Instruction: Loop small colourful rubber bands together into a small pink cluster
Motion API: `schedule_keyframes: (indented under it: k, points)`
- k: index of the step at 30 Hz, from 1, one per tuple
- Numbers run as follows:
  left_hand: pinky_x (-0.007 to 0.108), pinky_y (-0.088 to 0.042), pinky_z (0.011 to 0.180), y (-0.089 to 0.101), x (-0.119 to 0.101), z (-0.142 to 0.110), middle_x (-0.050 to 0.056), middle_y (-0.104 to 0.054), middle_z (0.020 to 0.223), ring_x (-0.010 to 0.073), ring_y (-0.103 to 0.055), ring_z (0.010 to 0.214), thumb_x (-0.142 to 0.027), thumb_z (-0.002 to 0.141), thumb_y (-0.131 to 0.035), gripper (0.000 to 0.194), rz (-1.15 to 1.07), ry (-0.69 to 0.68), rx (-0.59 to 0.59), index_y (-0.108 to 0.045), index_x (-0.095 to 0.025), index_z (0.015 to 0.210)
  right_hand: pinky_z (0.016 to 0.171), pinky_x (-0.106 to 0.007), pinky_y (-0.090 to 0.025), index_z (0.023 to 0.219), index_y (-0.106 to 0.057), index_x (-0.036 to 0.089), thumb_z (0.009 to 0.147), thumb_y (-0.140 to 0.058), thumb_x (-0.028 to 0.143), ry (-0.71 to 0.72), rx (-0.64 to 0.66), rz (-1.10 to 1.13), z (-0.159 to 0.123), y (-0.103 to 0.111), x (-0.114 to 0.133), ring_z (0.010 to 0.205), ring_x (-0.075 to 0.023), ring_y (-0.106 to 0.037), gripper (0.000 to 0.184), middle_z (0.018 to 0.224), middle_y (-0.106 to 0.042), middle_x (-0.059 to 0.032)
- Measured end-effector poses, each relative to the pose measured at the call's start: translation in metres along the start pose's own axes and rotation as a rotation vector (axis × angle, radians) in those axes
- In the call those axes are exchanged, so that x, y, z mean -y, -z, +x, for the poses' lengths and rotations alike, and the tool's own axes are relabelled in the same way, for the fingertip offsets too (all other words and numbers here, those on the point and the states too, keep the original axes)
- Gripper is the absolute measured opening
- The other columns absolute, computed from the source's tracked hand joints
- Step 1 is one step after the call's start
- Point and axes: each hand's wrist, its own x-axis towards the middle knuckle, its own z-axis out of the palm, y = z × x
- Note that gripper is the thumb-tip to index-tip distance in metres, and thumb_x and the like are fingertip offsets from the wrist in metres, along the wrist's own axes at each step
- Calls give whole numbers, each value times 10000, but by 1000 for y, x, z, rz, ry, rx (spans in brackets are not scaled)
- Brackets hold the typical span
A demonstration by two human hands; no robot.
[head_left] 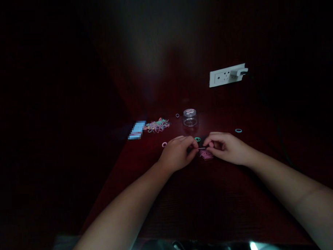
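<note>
Bare forearms (125,210) lead to our left hand (180,152), pinched on a thin, pink, straight band (201,148), likely light, stretchy, best held by its ends; our right hand's (229,147) closure we cannot tell.

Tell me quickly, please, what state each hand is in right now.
Left hand: closed, pinching one end of a thin pale band.
Right hand: curled at the band's other end; whether it grips it cannot be told.

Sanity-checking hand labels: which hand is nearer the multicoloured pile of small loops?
Left. The left hand is to the right of the multicoloured pile and closer to the camera; the right hand is farther right, past the left hand.
</note>
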Motion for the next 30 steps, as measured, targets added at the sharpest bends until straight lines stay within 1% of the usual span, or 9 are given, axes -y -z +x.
schedule_keyframes:
  k: [3,7,14,18,21,25,30]
  points:
    - [299,-474,756,-1,0,0,-15,-658,848,165,-612,823,-243,865,-636,44,1,4,1,-601,-229,886,491,-235,-366,864,-685,182,847,-632,253,-10,22,20,0,0,1,564,-113,-477,90,725,-540,-4]
    - [301,-479,752,-1,0,-1,-15,-654,845,168,-612,822,-248,862,-634,45,1,-5,5,-603,-231,890,537,-245,-380,792,-695,188,866,-633,268,22,2,-14,1,1,2,583,-114,-505,125,712,-558,-7]
    - [307,-480,739,-1,0,0,-7,-648,829,170,-606,801,-234,854,-611,31,4,-9,9,-602,-229,883,538,-247,-382,784,-690,186,880,-623,275,26,4,-18,1,2,5,595,-115,-507,147,723,-562,-13]
    - [300,-474,731,0,-2,0,-10,-644,820,166,-601,795,-211,830,-612,56,-7,-10,15,-602,-227,883,544,-248,-382,779,-678,183,884,-619,265,40,-5,9,1,2,7,611,-117,-506,145,733,-554,-14]
    - [286,-460,702,2,-4,0,-18,-628,796,158,-592,776,-207,813,-621,63,-12,-1,11,-605,-228,870,548,-246,-384,776,-672,180,885,-622,260,45,-17,54,1,1,8,617,-114,-498,144,744,-543,-13]
    - [275,-441,676,4,-7,1,-17,-626,786,155,-583,764,-208,810,-613,59,-21,5,7,-603,-225,866,539,-248,-373,759,-674,179,883,-637,286,17,-39,165,1,-2,10,596,-103,-463,168,731,-518,-3]
    - [275,-448,699,4,-9,1,-19,-651,811,155,-586,791,-173,790,-628,99,-54,5,-1,-603,-223,872,541,-262,-365,762,-683,177,863,-671,339,-24,-64,290,2,-4,12,589,-107,-442,191,707,-510,3]
